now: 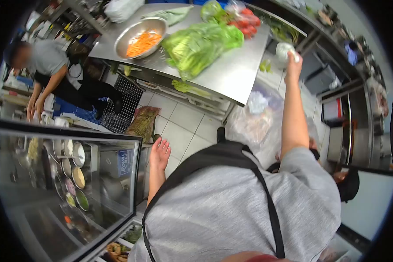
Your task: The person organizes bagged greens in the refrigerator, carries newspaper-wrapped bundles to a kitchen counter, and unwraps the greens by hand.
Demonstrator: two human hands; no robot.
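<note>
My right hand (294, 65) stretches forward past the right end of the steel table, closed on a crumpled white bundle (284, 51); whether it is plastic or paper I cannot tell. Low in front of my body is my left hand (160, 153), its fingers extended and nothing in it. It is near the glass door (96, 183), apart from its frame. On the steel table (238, 83) lie a bag of green lettuce (201, 48) and a bag of tomatoes (247, 24). A metal bowl (119, 42) there contains shredded carrot (145, 43).
A large clear plastic bag (244, 126) stands on the floor right of the table. A filled sack (143, 122) lies by the black mat (129, 94). One co-worker (52, 56) bends at the left; another person's dark cap (348, 185) shows at the right. Shelves line the right wall.
</note>
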